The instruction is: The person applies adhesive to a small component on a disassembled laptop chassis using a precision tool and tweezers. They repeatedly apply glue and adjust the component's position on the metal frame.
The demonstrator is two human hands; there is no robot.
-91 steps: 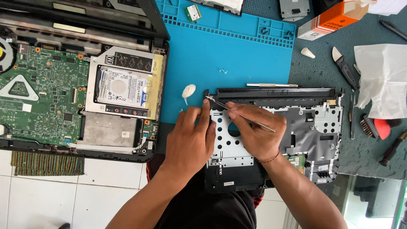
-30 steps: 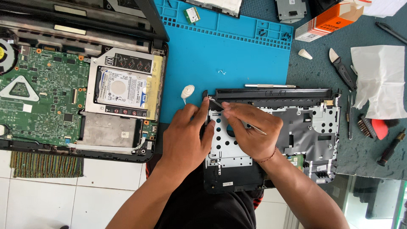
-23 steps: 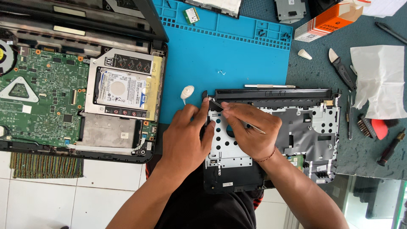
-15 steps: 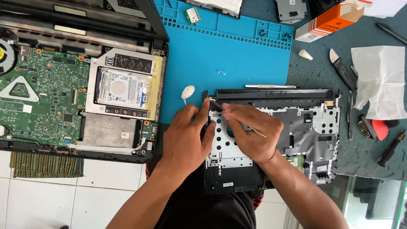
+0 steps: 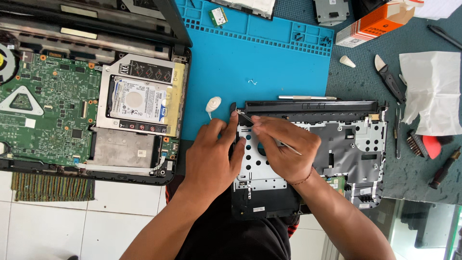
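Note:
A black laptop cover panel (image 5: pixel 337 144) with a grey perforated metal plate lies inner side up, half on the blue work mat (image 5: pixel 255 53). My left hand (image 5: pixel 211 154) rests flat on the panel's left edge, fingers pressing it down. My right hand (image 5: pixel 284 149) pinches thin metal tweezers (image 5: pixel 248 118) whose tip touches the panel's top left corner. The tweezers' rear end sticks out past my knuckles.
An opened laptop base (image 5: pixel 86 106) with green circuit board and a hard drive (image 5: pixel 137 101) lies at left. A white pick (image 5: pixel 212 103) sits beside my left hand. An orange box (image 5: pixel 375 21), white cloth (image 5: pixel 430 91), screwdriver (image 5: pixel 445 168) and pry tools lie at right.
Both hands have stayed on the panel's left part. The tweezers' tip has shifted slightly along the top left corner. Nothing else has moved.

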